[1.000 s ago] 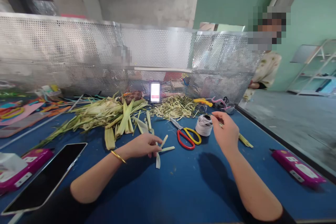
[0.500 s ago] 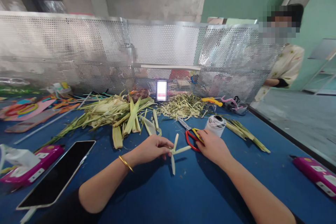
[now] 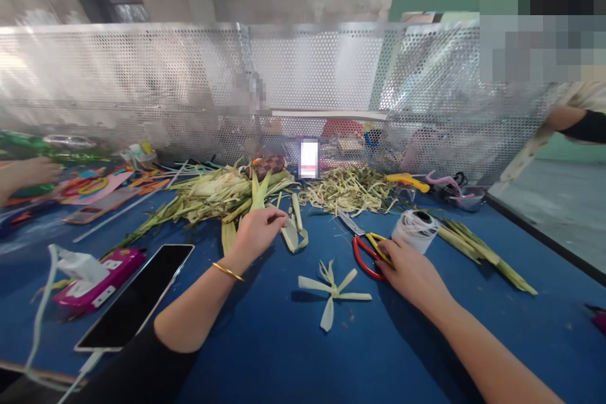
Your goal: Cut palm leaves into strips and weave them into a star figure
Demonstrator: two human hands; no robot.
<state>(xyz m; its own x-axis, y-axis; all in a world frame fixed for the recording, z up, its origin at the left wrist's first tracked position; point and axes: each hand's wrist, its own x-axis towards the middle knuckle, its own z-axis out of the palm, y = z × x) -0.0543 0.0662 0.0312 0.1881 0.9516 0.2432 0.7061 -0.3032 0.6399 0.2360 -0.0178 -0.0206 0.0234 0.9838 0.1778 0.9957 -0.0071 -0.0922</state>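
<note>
My left hand (image 3: 259,230) is closed, its thumb and fingers pinched at the upper end of a pale, flat leaf strip (image 3: 290,238). With my right hand (image 3: 409,265) I grip the handles of red-and-yellow scissors (image 3: 364,255), which lie on the table with their blades pointing away from me. Between my arms, a small star-shaped piece of pale leaf strips (image 3: 334,291), tied or joined in the middle, lies on the blue table (image 3: 293,347). A white spool of cord or tape (image 3: 415,231) stands just beyond my right hand.
Leafy stalks (image 3: 208,196) and shredded strips (image 3: 350,190) are heaped at the back. More stalks (image 3: 487,252) lie at right. A black-screened phone (image 3: 137,297) and a purple power strip (image 3: 101,281) sit at left. Another person's hand (image 3: 31,177) is at far left.
My left hand has let go of the star-shaped piece, which now lies on the table, and has moved away to the leaf strip. My right hand stays on the scissors. The view has turned left.
</note>
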